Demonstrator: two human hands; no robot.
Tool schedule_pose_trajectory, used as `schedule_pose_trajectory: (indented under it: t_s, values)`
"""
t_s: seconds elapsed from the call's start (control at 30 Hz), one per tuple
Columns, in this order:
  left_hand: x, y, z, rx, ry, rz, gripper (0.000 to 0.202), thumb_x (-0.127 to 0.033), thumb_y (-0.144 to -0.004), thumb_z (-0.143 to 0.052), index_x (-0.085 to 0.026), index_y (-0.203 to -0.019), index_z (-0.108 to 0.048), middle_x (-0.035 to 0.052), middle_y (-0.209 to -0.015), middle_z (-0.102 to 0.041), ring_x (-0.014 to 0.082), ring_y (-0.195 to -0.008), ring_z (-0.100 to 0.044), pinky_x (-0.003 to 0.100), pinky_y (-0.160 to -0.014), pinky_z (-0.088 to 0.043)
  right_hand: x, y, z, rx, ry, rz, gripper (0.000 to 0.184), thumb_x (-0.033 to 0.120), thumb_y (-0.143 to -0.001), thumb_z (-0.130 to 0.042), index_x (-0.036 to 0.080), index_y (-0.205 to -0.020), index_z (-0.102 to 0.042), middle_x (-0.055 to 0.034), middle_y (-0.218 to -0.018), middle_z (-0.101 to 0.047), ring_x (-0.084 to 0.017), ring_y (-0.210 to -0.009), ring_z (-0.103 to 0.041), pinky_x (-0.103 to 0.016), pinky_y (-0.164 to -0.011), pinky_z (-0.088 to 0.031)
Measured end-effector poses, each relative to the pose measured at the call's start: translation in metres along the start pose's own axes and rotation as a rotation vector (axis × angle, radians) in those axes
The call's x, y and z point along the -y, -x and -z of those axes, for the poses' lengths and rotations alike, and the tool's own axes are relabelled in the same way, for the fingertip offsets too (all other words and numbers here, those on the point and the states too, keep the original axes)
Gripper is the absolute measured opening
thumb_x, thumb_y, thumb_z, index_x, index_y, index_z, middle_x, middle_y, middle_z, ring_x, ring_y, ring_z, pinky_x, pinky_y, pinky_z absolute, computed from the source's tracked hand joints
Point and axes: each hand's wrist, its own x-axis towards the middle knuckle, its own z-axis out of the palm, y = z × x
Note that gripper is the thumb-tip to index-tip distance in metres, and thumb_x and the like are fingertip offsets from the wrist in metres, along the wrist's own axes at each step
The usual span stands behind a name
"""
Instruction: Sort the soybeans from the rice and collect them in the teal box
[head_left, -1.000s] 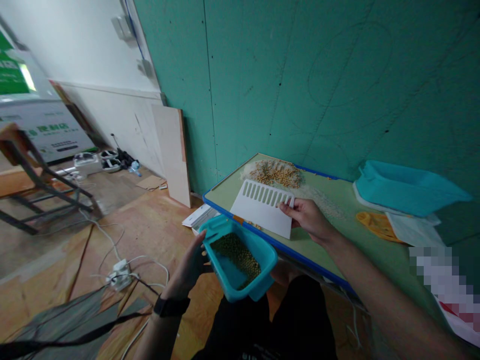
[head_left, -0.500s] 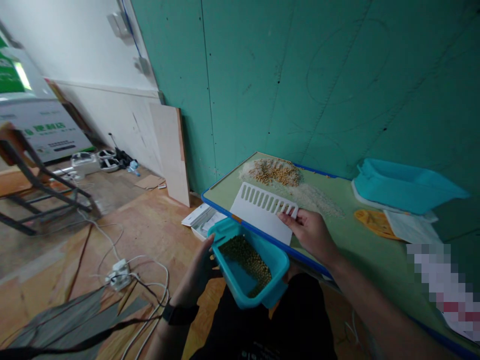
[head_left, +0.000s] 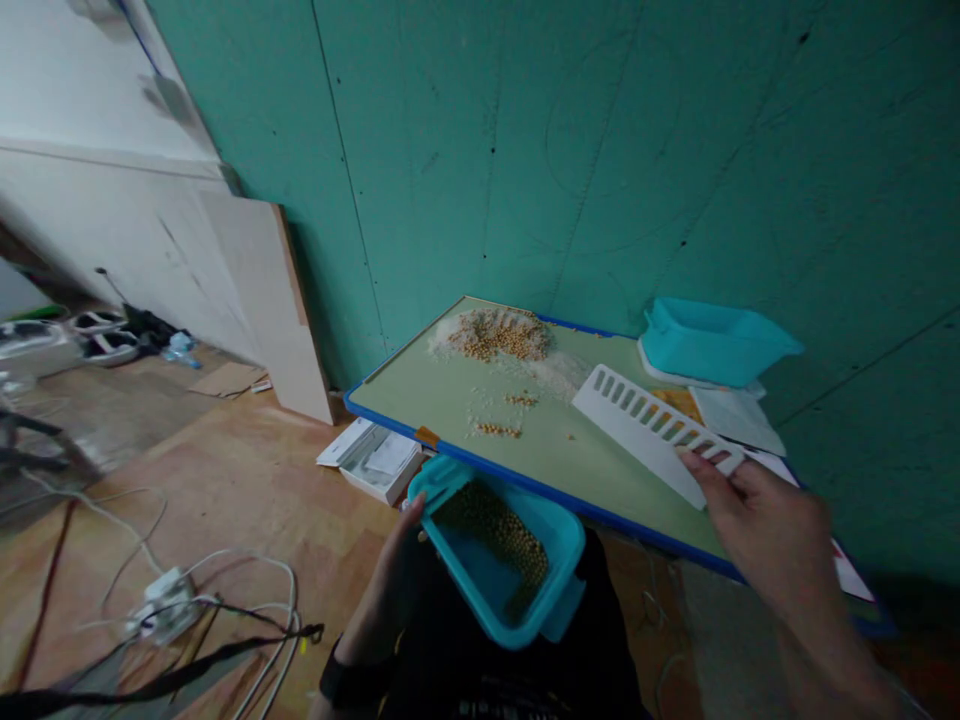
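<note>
Where scraper part-hides orange item, tub beyond

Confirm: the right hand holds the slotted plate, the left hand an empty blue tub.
No: the tub isn't empty; the head view shows beans in it. The left hand does hold it, and the right hand holds the plate.

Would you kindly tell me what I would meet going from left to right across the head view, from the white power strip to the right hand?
White power strip, leaning board, left hand, held teal tub, white slotted scraper, right hand.
</note>
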Motion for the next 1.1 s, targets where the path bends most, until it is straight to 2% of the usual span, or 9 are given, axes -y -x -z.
schedule_pose_trajectory:
  t_s: [0.1,0.2,0.3,0.37,0.47,0.63,0.8,0.97,1.1]
  values:
    - [-0.002,-0.003,-0.016,-0.003,0.010,-0.057,0.044,-0.038,-0.095,-0.063,-0.019,-0.134,-0.059,0.0126,-0.137,-0.060,0.0280,-0.116,-0.063,0.052,-0.096,-0.054,-0.009,0.014,-0.001,0.036,-0.009,0.056,0.050,0.061,-0.095,-0.052,0.022,-0.078,-0.078,-0.0058,-0.057,-0.071,-0.020,-0.043,-0.060,-0.029,-0.042,-0.037]
    - [-0.004,-0.001,-0.024,-0.010,0.013,-0.082,0.042,-0.037,-0.095,-0.063,-0.019,-0.132,-0.060,0.0123,-0.136,-0.061,0.0276,-0.114,-0.064,0.050,-0.094,-0.056,-0.007,0.028,0.005,0.037,-0.003,0.168,0.040,0.052,-0.097,-0.053,0.024,-0.085,-0.080,-0.0051,-0.069,-0.077,-0.019,-0.048,-0.066,-0.028,-0.045,-0.043]
    - [-0.005,0.003,-0.027,-0.016,0.009,-0.083,0.041,-0.037,-0.095,-0.063,-0.019,-0.132,-0.060,0.0122,-0.136,-0.061,0.0275,-0.114,-0.064,0.050,-0.094,-0.055,0.010,0.046,0.013,0.011,-0.034,0.308,0.030,0.042,-0.099,-0.054,0.027,-0.095,-0.079,-0.0040,-0.084,-0.081,-0.022,-0.067,-0.075,-0.028,-0.062,-0.055]
    - [-0.006,0.005,-0.028,-0.017,0.005,-0.076,0.042,-0.037,-0.095,-0.063,-0.020,-0.133,-0.060,0.0123,-0.137,-0.060,0.0279,-0.115,-0.063,0.051,-0.095,-0.055,0.025,0.056,0.016,-0.001,-0.099,0.361,0.024,0.034,-0.099,-0.055,0.030,-0.100,-0.079,-0.0015,-0.085,-0.081,-0.021,-0.071,-0.077,-0.027,-0.071,-0.058]
    - [-0.008,0.007,-0.028,-0.013,0.000,-0.059,0.042,-0.037,-0.095,-0.063,-0.020,-0.133,-0.060,0.0125,-0.138,-0.060,0.0280,-0.116,-0.063,0.051,-0.096,-0.054,0.045,0.063,0.014,0.000,-0.196,0.360,0.023,0.028,-0.098,-0.056,0.032,-0.103,-0.077,0.0001,-0.086,-0.081,-0.020,-0.073,-0.077,-0.027,-0.077,-0.060]
    - [-0.011,0.009,-0.026,-0.035,0.012,-0.051,0.041,-0.037,-0.095,-0.063,-0.019,-0.132,-0.060,0.0123,-0.137,-0.061,0.0277,-0.115,-0.063,0.051,-0.095,-0.055,0.058,0.048,-0.003,0.019,-0.270,0.329,0.020,0.024,-0.097,-0.058,0.027,-0.100,-0.077,-0.0049,-0.092,-0.081,-0.022,-0.078,-0.078,-0.026,-0.075,-0.062]
    - [-0.009,0.013,-0.017,-0.079,0.045,-0.006,0.045,-0.044,-0.096,-0.060,-0.020,-0.134,-0.060,0.0127,-0.138,-0.061,0.0284,-0.116,-0.063,0.052,-0.097,-0.054,0.083,0.034,-0.026,0.072,-0.365,0.447,0.024,0.015,-0.095,-0.057,0.024,-0.109,-0.074,-0.0039,-0.095,-0.081,-0.020,-0.079,-0.079,-0.027,-0.077,-0.063]
    - [-0.007,0.018,-0.007,-0.098,0.062,0.104,0.063,-0.063,-0.090,-0.056,-0.027,-0.141,-0.060,0.0121,-0.132,-0.070,0.0378,-0.124,-0.062,0.055,-0.099,-0.052,0.110,0.026,-0.052,0.148,-0.473,0.576,0.037,0.003,-0.091,-0.048,0.022,-0.111,-0.072,-0.0061,-0.099,-0.081,-0.019,-0.085,-0.078,-0.029,-0.082,-0.063]
    - [-0.005,0.014,-0.003,-0.089,0.060,0.142,0.075,-0.068,-0.083,-0.060,-0.027,-0.146,-0.058,0.0127,-0.126,-0.075,0.0436,-0.125,-0.061,0.059,-0.098,-0.051,0.110,0.017,-0.072,0.160,-0.444,0.580,0.036,0.004,-0.091,-0.046,0.022,-0.108,-0.073,-0.0076,-0.099,-0.081,-0.020,-0.085,-0.078,-0.030,-0.081,-0.062]
